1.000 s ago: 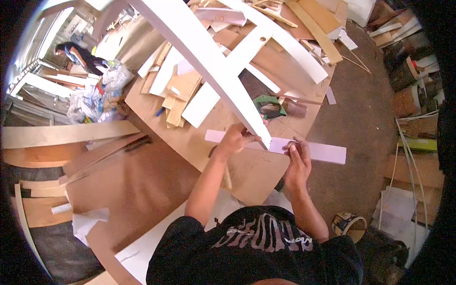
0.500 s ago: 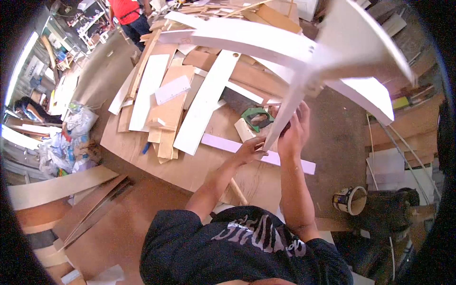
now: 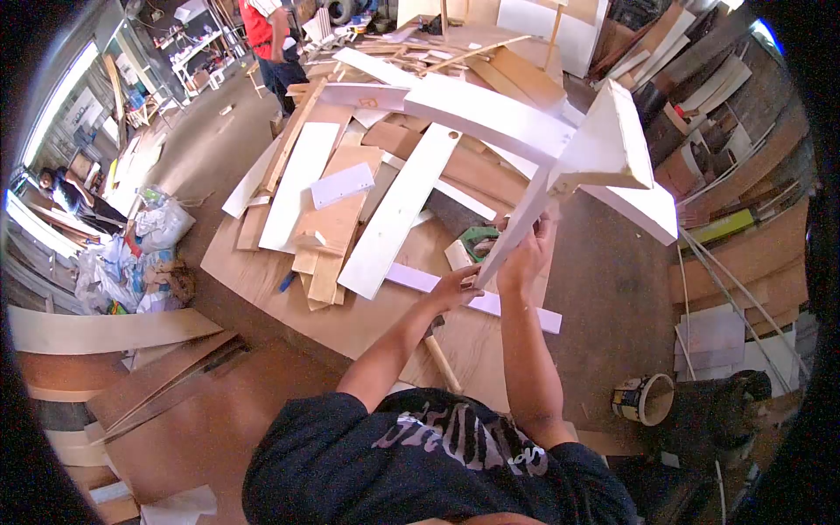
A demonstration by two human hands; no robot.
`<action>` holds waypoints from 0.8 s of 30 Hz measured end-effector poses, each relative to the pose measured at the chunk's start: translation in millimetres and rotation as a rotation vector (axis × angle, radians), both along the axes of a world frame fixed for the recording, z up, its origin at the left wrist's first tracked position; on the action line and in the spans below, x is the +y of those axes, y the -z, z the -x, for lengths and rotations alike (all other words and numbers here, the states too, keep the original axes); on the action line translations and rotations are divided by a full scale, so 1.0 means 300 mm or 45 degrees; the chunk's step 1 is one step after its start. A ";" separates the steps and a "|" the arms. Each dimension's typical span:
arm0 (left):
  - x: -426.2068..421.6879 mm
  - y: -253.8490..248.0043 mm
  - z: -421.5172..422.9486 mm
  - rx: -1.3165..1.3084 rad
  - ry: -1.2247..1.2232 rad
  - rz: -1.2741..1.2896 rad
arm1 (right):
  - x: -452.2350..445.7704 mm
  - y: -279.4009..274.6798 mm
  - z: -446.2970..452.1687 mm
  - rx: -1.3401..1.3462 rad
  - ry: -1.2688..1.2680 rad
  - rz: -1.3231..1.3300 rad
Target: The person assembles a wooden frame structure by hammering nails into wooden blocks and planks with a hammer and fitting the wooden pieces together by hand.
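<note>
A white wooden assembly (image 3: 486,114) of joined boards stands raised over the worktable, a wide flat piece (image 3: 604,144) at its upper right end. My left hand (image 3: 457,289) has its fingers closed on the lower end of the assembly's narrow board (image 3: 516,229). Higher on that same board, my right hand (image 3: 525,258) grips from the right side; its fingertips are partly hidden. Just behind my hands lies a handsaw with a green handle (image 3: 479,243). A lilac-white strip (image 3: 525,315) lies beneath them, and a hammer with a wooden handle (image 3: 444,360) rests nearer my body.
White and brown boards (image 3: 398,214) are piled across the plywood worktable (image 3: 254,267). A bucket (image 3: 643,399) stands on the floor at right. Filled plastic bags (image 3: 157,254) sit at left. One person in red (image 3: 262,35) stands beyond the table; another (image 3: 79,197) is far left.
The assembly's wide flat end has come down and to the left and is no longer blurred. Both hands keep hold of the narrow board. My view has shifted slightly, showing more of the background.
</note>
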State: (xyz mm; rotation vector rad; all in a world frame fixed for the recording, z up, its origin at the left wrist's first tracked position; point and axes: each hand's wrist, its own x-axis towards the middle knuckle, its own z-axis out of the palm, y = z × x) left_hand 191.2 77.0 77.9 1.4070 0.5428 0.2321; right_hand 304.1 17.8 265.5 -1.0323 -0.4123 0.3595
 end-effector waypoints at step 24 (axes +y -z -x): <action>0.280 0.113 0.243 -0.117 0.222 -0.743 | -0.140 0.273 0.275 0.272 1.047 0.340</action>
